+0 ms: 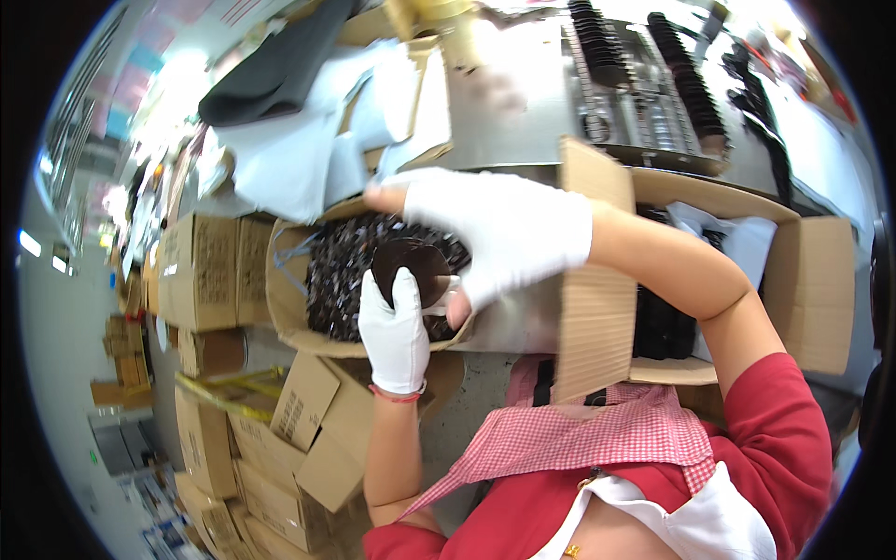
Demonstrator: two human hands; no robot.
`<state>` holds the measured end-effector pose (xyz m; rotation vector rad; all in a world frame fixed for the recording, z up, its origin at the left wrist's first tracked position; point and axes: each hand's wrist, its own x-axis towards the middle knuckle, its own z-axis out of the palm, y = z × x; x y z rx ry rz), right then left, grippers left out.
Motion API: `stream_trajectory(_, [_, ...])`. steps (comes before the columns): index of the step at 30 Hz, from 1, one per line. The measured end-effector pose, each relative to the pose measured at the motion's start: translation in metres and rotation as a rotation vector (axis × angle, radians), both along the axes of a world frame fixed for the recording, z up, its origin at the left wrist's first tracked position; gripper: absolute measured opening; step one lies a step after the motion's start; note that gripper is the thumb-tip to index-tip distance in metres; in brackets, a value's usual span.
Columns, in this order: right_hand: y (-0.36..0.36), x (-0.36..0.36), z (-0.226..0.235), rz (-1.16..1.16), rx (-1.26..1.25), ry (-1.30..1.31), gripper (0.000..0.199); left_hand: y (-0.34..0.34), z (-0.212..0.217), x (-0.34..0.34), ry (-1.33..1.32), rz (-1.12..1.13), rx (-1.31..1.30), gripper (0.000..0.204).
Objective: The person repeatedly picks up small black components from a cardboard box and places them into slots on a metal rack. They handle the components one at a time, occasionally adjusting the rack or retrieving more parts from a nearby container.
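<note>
My left hand (396, 341), in a white glove, grips a dark round disc (399, 259) by its lower edge, thumb across its face. The disc is held over a carton (283, 303) filled with small, shiny dark pieces (333, 271). Reaching in from the right, my right hand (504, 229) wears a white glove with bare fingertips and thumb tip. Its fingers and thumb are spread wide beside and above the disc, slightly blurred by motion. Whether the right thumb touches the disc's edge is hard to make out.
To the right, an open carton (597, 317) holds dark items and pale wrapping. Behind it, rows of dark discs (686, 84) stand in a metal rack on the metal table (518, 131). Pale blue sheets (280, 173) lie far left. Stacked cartons (201, 271) stand on the left.
</note>
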<state>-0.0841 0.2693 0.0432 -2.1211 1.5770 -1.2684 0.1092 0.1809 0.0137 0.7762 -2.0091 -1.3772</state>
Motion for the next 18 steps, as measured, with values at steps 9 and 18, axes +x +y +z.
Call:
stream_trajectory(9, [0.109, -0.051, -0.013, -0.539, -0.126, -0.113, 0.056, 0.034, 0.082, -0.161, -0.378, -0.904, -0.298, 0.035])
stream_trajectory(18, [0.181, -0.16, -0.088, -0.952, -0.194, -0.065, 0.042, -0.013, 0.009, -0.399, -0.341, -0.866, -0.658, 0.076])
